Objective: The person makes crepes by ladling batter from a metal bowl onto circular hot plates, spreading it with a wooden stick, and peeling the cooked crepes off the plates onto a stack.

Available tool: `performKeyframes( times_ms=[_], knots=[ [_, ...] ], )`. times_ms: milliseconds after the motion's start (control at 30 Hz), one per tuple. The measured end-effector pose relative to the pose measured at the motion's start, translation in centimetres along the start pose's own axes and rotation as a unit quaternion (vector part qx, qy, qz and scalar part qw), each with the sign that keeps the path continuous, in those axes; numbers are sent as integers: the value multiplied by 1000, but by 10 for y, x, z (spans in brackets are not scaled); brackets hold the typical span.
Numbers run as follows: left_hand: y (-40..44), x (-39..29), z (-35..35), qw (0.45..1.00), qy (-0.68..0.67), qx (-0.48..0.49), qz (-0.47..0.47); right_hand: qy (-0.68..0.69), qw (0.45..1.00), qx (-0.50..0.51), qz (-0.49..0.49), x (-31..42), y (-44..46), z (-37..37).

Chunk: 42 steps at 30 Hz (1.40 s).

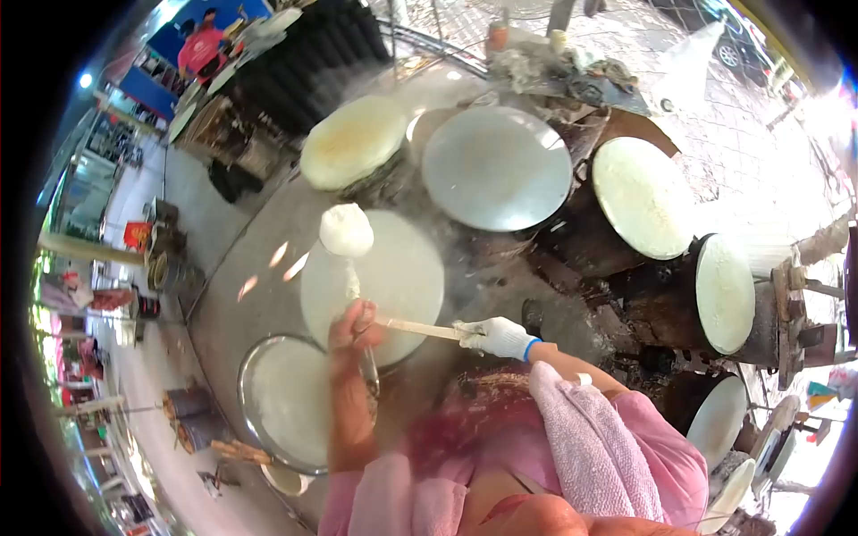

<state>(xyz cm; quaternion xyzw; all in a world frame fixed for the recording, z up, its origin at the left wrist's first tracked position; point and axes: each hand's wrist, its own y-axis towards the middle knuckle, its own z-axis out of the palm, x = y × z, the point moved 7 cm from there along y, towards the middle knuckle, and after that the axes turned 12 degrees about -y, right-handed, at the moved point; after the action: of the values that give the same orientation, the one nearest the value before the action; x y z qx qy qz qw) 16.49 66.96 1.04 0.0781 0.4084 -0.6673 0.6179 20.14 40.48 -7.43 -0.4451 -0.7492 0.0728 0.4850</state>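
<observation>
My bare left hand (356, 326), slightly blurred, is closed around the handle of a ladle (353, 279). The ladle's bowl is full of thick white batter (347, 230) and hangs over the left part of a round pale griddle (402, 259). On my right hand (499, 338) is a white knit glove with a blue cuff, and its fingers wrap around a flat wooden stick (420, 329). The stick's far end comes up beside my left hand; I cannot tell whether they touch. Below my left forearm sits a metal-rimmed basin (243, 402) holding white batter.
Several round griddles stand in an arc: a covered-looking pale one (353, 143), a grey one (496, 165), and whitish ones (642, 196) to the right. Firewood (241, 451) lies by the basin. A person in a pink top (202, 51) is far left. Haze drifts over the griddles.
</observation>
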Motion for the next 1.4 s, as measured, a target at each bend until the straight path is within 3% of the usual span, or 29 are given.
performKeyframes(
  times_ms=[33,100,133,233,300,333,433,500,567,633,667,767,833,867,900,933,967,1033,1067,1100,1167,1200,1233,1333,1400],
  knots=[
    [13,-3,29,1000,20,8,19,43,999,-18,7,-21,-2,-16],
    [48,1,81,998,65,6,21,148,960,-195,135,-109,0,-57],
    [72,6,110,996,90,-3,0,252,918,-300,55,-137,-3,-88],
    [150,40,188,996,67,43,-38,229,898,-353,127,-193,-32,-179],
    [220,75,224,990,76,106,-55,214,885,-394,126,-215,-27,-224],
    [245,92,241,993,63,93,-44,206,872,-437,73,-229,-14,-237],
    [316,149,267,997,32,62,-33,20,925,-307,222,-213,-2,-283],
    [350,180,266,998,66,11,-10,-134,919,-291,228,-233,29,-274],
    [365,182,262,986,155,-11,59,-140,917,-291,234,-249,33,-273],
    [362,167,253,946,292,-47,132,-95,910,-342,217,-247,23,-281],
    [354,152,249,901,366,-57,225,-45,918,-297,258,-252,26,-277],
    [326,108,239,686,536,-70,486,130,924,-288,216,-226,52,-259],
    [303,74,230,711,504,-111,478,203,912,-294,200,-199,68,-259],
    [290,54,229,691,477,-94,535,216,917,-283,179,-188,76,-263],
    [293,44,206,753,445,-82,479,229,922,-272,157,-177,85,-269],
    [290,31,194,807,408,-77,420,43,929,-308,203,-172,78,-292],
    [279,26,181,867,348,-71,348,-19,934,-294,203,-166,68,-308],
    [266,18,132,828,409,-76,377,5,915,-349,203,-198,56,-312],
    [246,17,134,873,365,-102,307,59,895,-405,176,-211,62,-301],
    [237,24,116,903,325,-120,256,80,925,-307,211,-186,57,-296],
    [219,39,88,920,320,-130,186,189,924,-278,184,-197,100,-256],
    [207,45,81,933,294,-143,149,314,907,-238,147,-181,111,-250],
    [195,53,72,944,269,-156,113,289,919,-206,173,-159,105,-260],
    [187,75,-10,911,336,-191,144,11,944,-265,197,-159,75,-310],
    [170,73,-13,896,358,-193,178,56,926,-339,159,-190,64,-330]
  ],
)
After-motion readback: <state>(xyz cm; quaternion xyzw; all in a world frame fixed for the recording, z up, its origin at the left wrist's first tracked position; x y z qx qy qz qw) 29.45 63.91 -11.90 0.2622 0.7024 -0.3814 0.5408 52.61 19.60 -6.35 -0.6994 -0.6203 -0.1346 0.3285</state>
